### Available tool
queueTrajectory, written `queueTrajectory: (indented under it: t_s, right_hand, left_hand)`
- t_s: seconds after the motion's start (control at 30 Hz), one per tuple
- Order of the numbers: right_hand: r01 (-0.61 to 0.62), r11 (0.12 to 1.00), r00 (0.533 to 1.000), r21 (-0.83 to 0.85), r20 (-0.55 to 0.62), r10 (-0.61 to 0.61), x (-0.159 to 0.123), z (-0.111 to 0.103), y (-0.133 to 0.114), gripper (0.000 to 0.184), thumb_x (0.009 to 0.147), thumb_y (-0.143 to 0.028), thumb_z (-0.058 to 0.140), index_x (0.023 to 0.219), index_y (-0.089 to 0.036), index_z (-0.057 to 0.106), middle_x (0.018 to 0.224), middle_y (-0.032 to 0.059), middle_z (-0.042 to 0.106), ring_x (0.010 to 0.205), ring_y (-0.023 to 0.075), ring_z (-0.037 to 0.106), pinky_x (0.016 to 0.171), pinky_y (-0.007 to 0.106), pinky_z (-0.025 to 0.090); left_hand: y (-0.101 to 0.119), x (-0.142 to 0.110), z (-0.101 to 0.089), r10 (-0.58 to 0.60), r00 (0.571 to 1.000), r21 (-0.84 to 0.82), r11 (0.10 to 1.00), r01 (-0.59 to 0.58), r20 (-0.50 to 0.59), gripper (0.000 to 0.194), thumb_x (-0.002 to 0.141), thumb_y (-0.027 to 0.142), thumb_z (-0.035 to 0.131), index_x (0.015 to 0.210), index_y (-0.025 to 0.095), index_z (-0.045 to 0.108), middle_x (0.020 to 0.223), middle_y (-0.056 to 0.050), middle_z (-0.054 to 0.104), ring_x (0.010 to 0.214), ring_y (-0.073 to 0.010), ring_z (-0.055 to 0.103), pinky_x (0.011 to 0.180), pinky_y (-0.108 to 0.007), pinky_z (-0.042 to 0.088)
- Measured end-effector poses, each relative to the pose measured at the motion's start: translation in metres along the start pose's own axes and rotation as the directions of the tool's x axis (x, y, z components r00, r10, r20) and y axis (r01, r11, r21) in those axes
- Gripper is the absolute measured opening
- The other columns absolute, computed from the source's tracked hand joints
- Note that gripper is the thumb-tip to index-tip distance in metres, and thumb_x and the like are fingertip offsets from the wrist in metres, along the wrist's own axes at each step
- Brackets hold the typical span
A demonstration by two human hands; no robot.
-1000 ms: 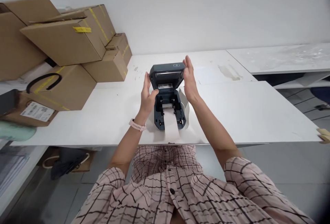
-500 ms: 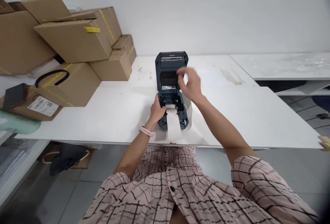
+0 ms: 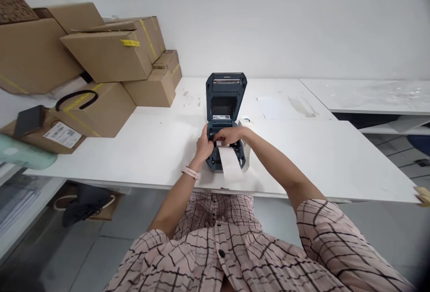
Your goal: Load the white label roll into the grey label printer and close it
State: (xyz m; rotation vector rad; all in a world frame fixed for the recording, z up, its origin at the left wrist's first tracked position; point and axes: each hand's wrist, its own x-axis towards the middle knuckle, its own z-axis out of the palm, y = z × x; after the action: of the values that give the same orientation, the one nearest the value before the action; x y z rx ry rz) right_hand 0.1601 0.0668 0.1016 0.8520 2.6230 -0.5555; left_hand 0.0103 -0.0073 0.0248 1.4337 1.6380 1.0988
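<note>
A dark blue-grey label printer stands on the white table with its lid raised all the way. My left hand grips the left wall of the base, its fingers along the outside and thumb over the rim. Inside the base, my right hand has its curled fingers on the label roll, most of which they hide. From there a strip of white label paper runs out over the printer's front onto the table.
Cardboard boxes are piled at the left, a dark phone-like object on one. A white roll stands right behind the printer. A paper sheet lies farther back on the table. The wall rises behind.
The printer lid has swung up and back. My left hand has moved down to the base's side, and my right hand has left the lid and reached inside to the label roll.
</note>
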Motion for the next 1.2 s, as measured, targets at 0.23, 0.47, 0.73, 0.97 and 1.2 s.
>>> queueTrajectory:
  t_s: [0.23, 0.47, 0.73, 0.97, 1.2]
  right_hand:
    - [0.582, 0.631, 0.806, 0.513, -0.469, -0.362, -0.111, 0.023, 0.037, 0.047, 0.09, -0.031, 0.077, 0.135, -0.022, 0.067, 0.123, 0.0095, 0.075, 0.102, 0.0193, 0.071, 0.088, 0.033, 0.057]
    - [0.401, 0.613, 0.763, 0.681, -0.618, 0.187, -0.224, 0.105, 0.075, 0.047, 0.089, -0.03, 0.081, 0.133, -0.035, 0.067, 0.117, 0.0066, 0.074, 0.11, 0.0228, 0.07, 0.096, 0.041, 0.056]
    - [0.247, 0.489, 0.709, 0.836, -0.5, 0.497, -0.139, 0.152, 0.119, 0.066, 0.071, -0.049, 0.089, 0.128, -0.025, 0.067, 0.12, 0.0099, 0.073, 0.119, 0.0277, 0.067, 0.109, 0.051, 0.05]
    - [0.234, 0.406, 0.804, 0.884, -0.41, 0.431, -0.162, 0.14, 0.144, 0.064, 0.08, -0.046, 0.086, 0.14, -0.034, 0.065, 0.149, 0.0094, 0.065, 0.142, 0.032, 0.057, 0.122, 0.056, 0.042]
    - [0.182, 0.428, 0.812, 0.885, -0.381, 0.442, -0.086, 0.075, 0.171, 0.099, 0.055, -0.031, 0.094, 0.147, -0.032, 0.055, 0.166, 0.0117, 0.046, 0.154, 0.0338, 0.041, 0.124, 0.054, 0.038]
  left_hand:
    - [-0.014, 0.001, 0.002, 0.056, 0.998, -0.143, 0.988, -0.056, -0.003, 0.093, 0.071, -0.001, 0.055, 0.16, 0.023, 0.044, 0.161, -0.007, 0.054, 0.152, -0.0309, 0.048, 0.131, -0.049, 0.031]
    - [-0.018, -0.001, 0.001, 0.048, 0.999, -0.166, 0.985, -0.047, -0.001, 0.087, 0.075, 0.002, 0.056, 0.158, 0.025, 0.047, 0.162, -0.007, 0.053, 0.151, -0.0311, 0.048, 0.129, -0.051, 0.034]
    - [-0.021, 0.0, -0.001, -0.004, 0.998, -0.224, 0.974, 0.016, 0.056, 0.091, 0.079, 0.004, 0.054, 0.165, 0.025, 0.032, 0.171, -0.008, 0.04, 0.159, -0.0277, 0.036, 0.131, -0.049, 0.031]
    - [-0.027, 0.002, 0.001, 0.024, 0.999, -0.237, 0.971, -0.015, 0.035, 0.092, 0.08, 0.006, 0.057, 0.165, 0.029, 0.033, 0.167, -0.007, 0.047, 0.157, -0.0272, 0.041, 0.129, -0.05, 0.035]
    - [-0.023, -0.001, 0.002, -0.013, 0.999, -0.317, 0.948, 0.023, 0.033, 0.105, 0.08, 0.007, 0.061, 0.17, 0.031, 0.013, 0.165, -0.01, 0.049, 0.147, -0.0252, 0.054, 0.118, -0.046, 0.049]
